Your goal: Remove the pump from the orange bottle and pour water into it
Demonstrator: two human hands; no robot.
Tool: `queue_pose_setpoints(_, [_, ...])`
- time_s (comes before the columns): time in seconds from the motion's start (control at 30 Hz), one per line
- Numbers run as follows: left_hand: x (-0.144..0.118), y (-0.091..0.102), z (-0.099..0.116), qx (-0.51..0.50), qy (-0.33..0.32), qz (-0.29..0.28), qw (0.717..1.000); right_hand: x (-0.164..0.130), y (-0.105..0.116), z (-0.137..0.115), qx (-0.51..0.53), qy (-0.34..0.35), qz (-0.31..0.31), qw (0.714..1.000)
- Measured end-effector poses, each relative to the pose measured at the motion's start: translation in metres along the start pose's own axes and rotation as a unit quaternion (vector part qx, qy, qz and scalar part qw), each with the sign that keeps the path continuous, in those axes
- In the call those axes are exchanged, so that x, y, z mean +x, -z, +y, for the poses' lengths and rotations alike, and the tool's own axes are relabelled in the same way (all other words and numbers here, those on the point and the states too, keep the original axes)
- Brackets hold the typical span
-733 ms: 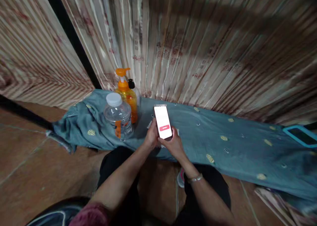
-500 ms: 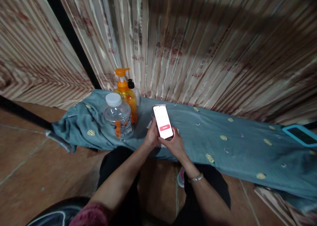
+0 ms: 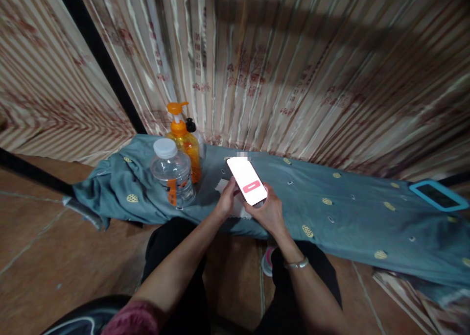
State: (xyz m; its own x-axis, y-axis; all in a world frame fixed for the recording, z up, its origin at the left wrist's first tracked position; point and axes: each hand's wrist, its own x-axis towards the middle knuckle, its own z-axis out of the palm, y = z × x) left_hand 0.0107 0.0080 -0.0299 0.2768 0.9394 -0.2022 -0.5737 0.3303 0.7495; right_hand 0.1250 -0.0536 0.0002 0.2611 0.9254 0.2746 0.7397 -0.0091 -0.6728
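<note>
A smartphone (image 3: 245,176) with a bright white screen and a red button near its bottom is held over the cloth-covered bench (image 3: 352,222). My left hand (image 3: 226,199) grips its lower left edge, with the fingers partly hidden. Around the lower right corner closes my right hand (image 3: 270,208), its thumb near the bottom edge. A silver bangle (image 3: 299,264) circles the right wrist. Beneath the phone lies a white piece of paper or cloth (image 3: 239,209), partly covered by the hands.
Left of the hands stand a clear plastic jar (image 3: 169,171) with a white lid, an orange pump bottle (image 3: 183,141) and a black-topped pump bottle (image 3: 191,127). At the far right lies a blue-framed tablet-like device (image 3: 438,195). Behind hangs a striped curtain (image 3: 257,70).
The phone has tilted, its bottom end swinging to the right, and my right hand has moved right with it. More of the white piece underneath shows. The view has shifted slightly.
</note>
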Motion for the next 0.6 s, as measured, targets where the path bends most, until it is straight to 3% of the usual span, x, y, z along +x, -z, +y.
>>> queue_pose_setpoints(0.13, [0.003,0.011,-0.003,0.116,-0.078,-0.035,0.99,0.002,0.013,0.009,-0.008,-0.021,0.022,0.999])
queue_pose_setpoints(0.3, [0.003,0.019,0.003,0.162,-0.066,-0.039,0.984,0.012,0.04,0.034,-0.032,-0.095,0.053,0.994])
queue_pose_setpoints(0.47, [0.002,0.018,0.009,0.153,-0.045,-0.027,0.987,0.026,0.076,0.083,-0.073,-0.163,0.05,0.983])
queue_pose_setpoints(0.6, [0.0,0.017,0.009,0.143,-0.041,-0.029,0.988,0.029,0.11,0.137,-0.117,-0.265,0.058,0.956])
